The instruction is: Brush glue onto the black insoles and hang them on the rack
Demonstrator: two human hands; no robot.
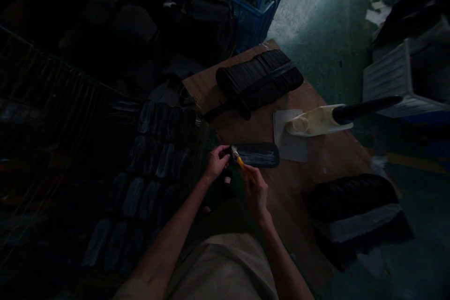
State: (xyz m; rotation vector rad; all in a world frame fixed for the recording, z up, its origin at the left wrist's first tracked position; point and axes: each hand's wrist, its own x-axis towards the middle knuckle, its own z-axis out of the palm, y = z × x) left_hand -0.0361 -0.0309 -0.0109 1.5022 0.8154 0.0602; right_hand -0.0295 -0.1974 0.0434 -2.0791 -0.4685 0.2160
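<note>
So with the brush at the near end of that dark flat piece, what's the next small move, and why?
Probably draw the yellow-handled brush along the dark flat piece toward its far end. The right hand has the bristles at the near end, where the left hand pins the piece on the wooden board. Pale streaks already show further along, though the dim light makes coverage hard to judge.

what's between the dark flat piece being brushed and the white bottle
A pale square sheet lies between the dark piece and white bottle, in the head view.
</note>
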